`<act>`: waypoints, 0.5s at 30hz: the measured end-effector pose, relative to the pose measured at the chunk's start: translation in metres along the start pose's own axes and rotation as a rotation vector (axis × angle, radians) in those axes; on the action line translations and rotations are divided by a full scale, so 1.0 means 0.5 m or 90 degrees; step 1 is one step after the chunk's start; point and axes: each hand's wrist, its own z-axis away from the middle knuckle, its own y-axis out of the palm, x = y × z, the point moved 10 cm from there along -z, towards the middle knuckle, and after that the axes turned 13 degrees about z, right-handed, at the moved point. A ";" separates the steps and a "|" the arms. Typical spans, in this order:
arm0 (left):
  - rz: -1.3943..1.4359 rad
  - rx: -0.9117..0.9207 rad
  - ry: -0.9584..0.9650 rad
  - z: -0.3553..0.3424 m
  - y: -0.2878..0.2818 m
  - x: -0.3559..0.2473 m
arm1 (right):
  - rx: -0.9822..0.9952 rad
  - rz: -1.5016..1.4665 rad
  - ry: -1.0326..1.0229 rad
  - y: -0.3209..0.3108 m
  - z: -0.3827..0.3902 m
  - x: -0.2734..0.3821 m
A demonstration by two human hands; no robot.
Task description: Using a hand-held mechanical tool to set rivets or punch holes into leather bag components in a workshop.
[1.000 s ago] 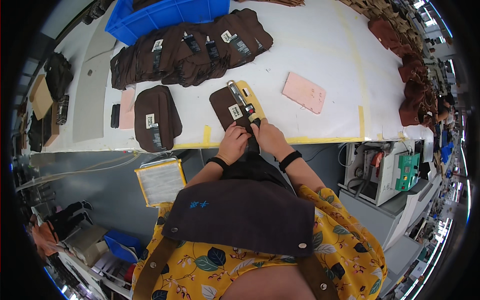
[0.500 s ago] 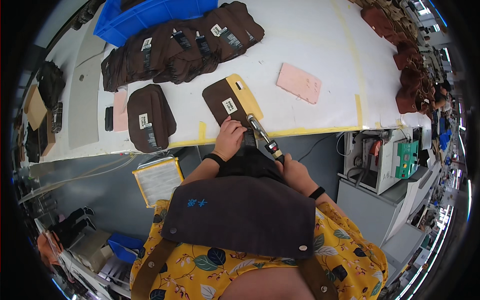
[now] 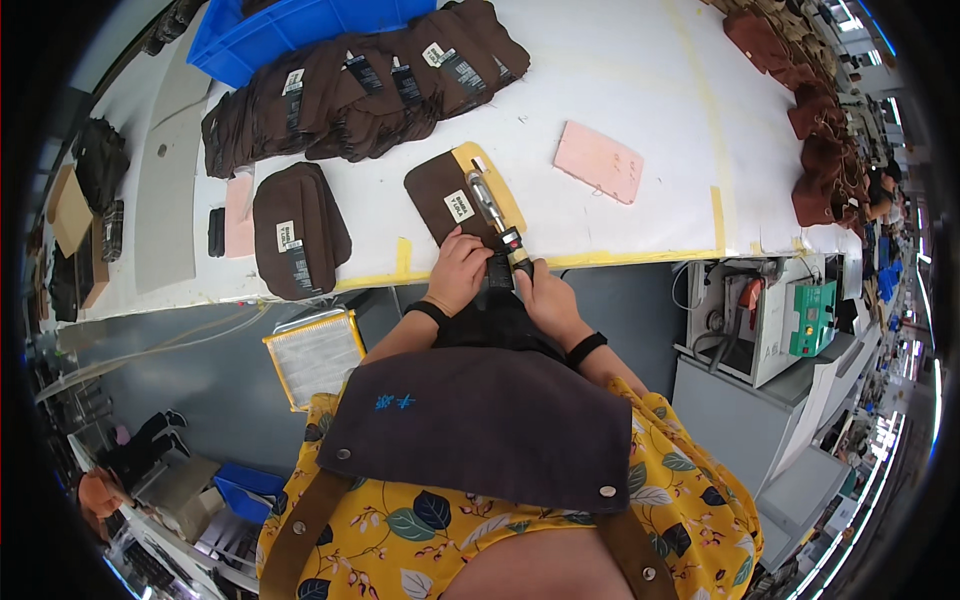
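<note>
A brown fabric piece (image 3: 430, 200) with a white label lies at the table's front edge, with a yellow template (image 3: 508, 205) along its right side. My left hand (image 3: 458, 266) is closed at the piece's near edge, fingers bent onto it beside a dark strap. My right hand (image 3: 543, 295) grips the black handle of a metal tool (image 3: 488, 200) with a red button, whose silver end lies over the piece along the template. A stack of brown pieces (image 3: 296, 260) sits to the left.
Behind are piled brown pieces (image 3: 365, 125) and a blue crate (image 3: 260, 50). A pink board (image 3: 598, 162) lies to the right, maroon bags (image 3: 815, 200) beyond. Below the table's yellow-taped edge (image 3: 640, 254) are a green control box (image 3: 813, 317) and another person (image 3: 100, 490).
My right hand and the tool had dropped toward the lower right half a second ago and are now back up over the piece. My left hand stays at its near edge.
</note>
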 end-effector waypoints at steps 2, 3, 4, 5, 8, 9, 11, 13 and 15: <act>0.002 -0.001 -0.002 -0.001 0.000 0.001 | 0.001 0.009 -0.009 0.020 0.005 -0.006; 0.005 -0.002 -0.005 -0.001 -0.001 0.001 | 0.025 0.028 0.004 0.034 0.018 -0.016; 0.007 -0.004 -0.010 0.000 -0.002 0.002 | 0.050 0.046 0.015 0.044 0.030 -0.023; 0.006 -0.004 -0.010 0.001 -0.003 0.003 | 0.050 0.045 0.015 0.044 0.042 -0.028; 0.001 -0.006 -0.007 0.003 -0.003 0.000 | 0.106 0.092 0.005 0.053 0.057 -0.027; 0.001 -0.010 -0.004 0.001 -0.002 0.000 | 0.085 0.086 0.003 0.048 0.045 -0.020; 0.001 -0.012 0.001 0.000 -0.002 -0.001 | 0.062 0.081 0.004 0.040 0.023 -0.004; 0.012 -0.006 -0.011 0.000 0.000 0.004 | 0.038 0.063 -0.001 0.035 0.003 0.010; 0.012 -0.001 -0.008 -0.001 -0.001 0.004 | 0.049 0.061 0.006 0.037 0.011 -0.001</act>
